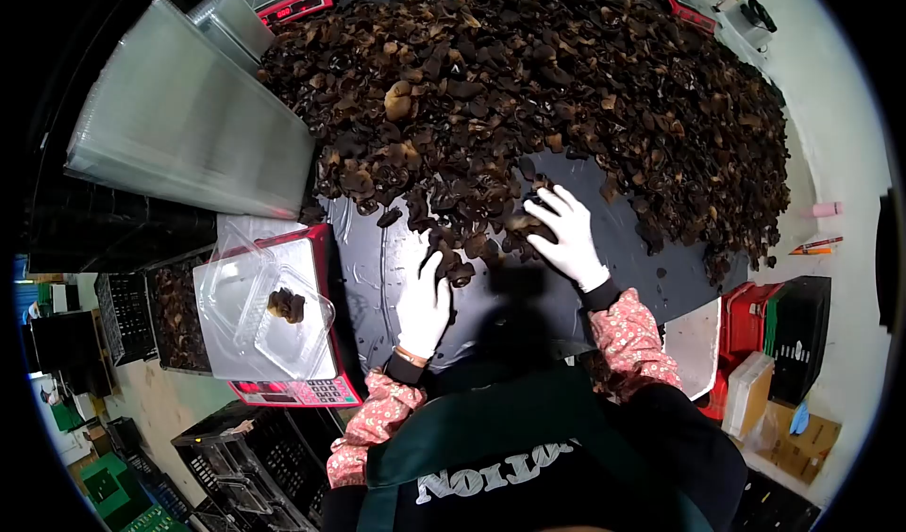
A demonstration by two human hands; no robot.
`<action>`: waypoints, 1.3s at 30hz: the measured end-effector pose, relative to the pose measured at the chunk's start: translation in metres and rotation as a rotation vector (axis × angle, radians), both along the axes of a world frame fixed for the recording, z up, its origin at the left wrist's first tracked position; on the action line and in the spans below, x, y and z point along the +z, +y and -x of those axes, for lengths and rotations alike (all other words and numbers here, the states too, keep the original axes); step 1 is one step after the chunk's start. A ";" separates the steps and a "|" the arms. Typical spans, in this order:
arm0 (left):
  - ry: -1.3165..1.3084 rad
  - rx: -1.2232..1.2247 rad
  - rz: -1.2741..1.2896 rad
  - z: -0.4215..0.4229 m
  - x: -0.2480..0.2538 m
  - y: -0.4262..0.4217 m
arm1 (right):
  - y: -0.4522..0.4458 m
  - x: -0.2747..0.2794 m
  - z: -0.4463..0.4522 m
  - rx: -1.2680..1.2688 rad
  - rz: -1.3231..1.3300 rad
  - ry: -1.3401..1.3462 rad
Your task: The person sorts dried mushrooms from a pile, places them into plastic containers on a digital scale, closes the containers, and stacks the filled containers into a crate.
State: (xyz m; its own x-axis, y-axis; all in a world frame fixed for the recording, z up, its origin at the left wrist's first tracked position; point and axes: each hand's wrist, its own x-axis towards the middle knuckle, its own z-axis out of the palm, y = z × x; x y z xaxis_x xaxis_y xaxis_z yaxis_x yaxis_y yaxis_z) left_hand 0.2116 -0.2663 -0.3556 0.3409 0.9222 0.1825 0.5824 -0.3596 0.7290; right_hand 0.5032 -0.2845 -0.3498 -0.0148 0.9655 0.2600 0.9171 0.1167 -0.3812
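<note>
Your dark green apron (486, 409) sits nearest the camera; beyond it, the wood-ear fungus heap (566, 89) runs sideways across the tabletop (651, 291), its near fringe reaching between your gloved hands; your right hand (569, 240) has its fingers spread, pieces just to their left; your left hand (425, 307) is nearer the small cluster (458, 270) at its right, though I cannot tell whether its fingers grip.

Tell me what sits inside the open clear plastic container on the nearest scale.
The clear container holds one small clump of dark brown and tan pieces. The container's floor directly beneath the clump is covered, so that spot cannot be seen.
</note>
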 end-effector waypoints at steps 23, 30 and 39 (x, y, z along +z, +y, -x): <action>0.002 0.256 -0.071 0.042 -0.037 0.004 | -0.014 -0.004 0.035 0.037 -0.103 -0.080; -0.201 0.345 0.236 0.060 -0.034 -0.008 | -0.044 0.017 0.032 -0.102 -0.201 -0.065; -0.750 0.318 0.482 0.072 -0.014 -0.020 | -0.022 -0.006 0.182 0.103 0.004 0.190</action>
